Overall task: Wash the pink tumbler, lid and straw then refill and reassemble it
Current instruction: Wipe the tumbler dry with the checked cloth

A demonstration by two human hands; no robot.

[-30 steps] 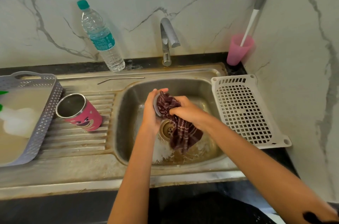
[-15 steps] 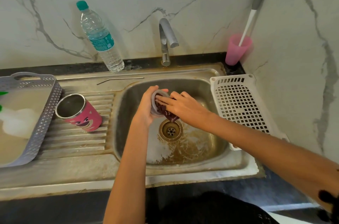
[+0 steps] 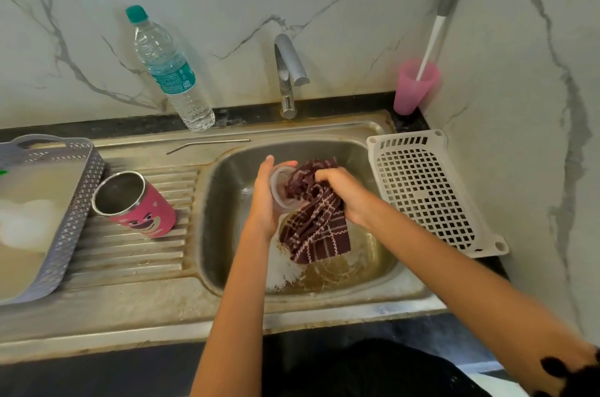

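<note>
Over the sink basin (image 3: 224, 201), my left hand (image 3: 264, 198) grips the clear round lid (image 3: 280, 180) on edge. My right hand (image 3: 344, 193) holds a dark red checked cloth (image 3: 316, 227) bunched against the lid's inner face, and the cloth's loose end hangs down toward the drain. The pink tumbler (image 3: 139, 203) lies tilted on the ribbed drainboard at the left, its steel mouth open toward me. A thin metal straw (image 3: 207, 145) lies flat on the sink's back ledge.
A water bottle (image 3: 168, 71) stands behind the drainboard, left of the tap (image 3: 287, 75). A grey basket (image 3: 65, 218) sits at far left. A white perforated tray (image 3: 428, 188) borders the basin's right side. A pink cup (image 3: 415, 86) with a brush stands in the back corner.
The cloth, tucked small against the lid half a second ago, now hangs open below my right hand again. My right hand has shifted slightly right while rubbing the lid.
</note>
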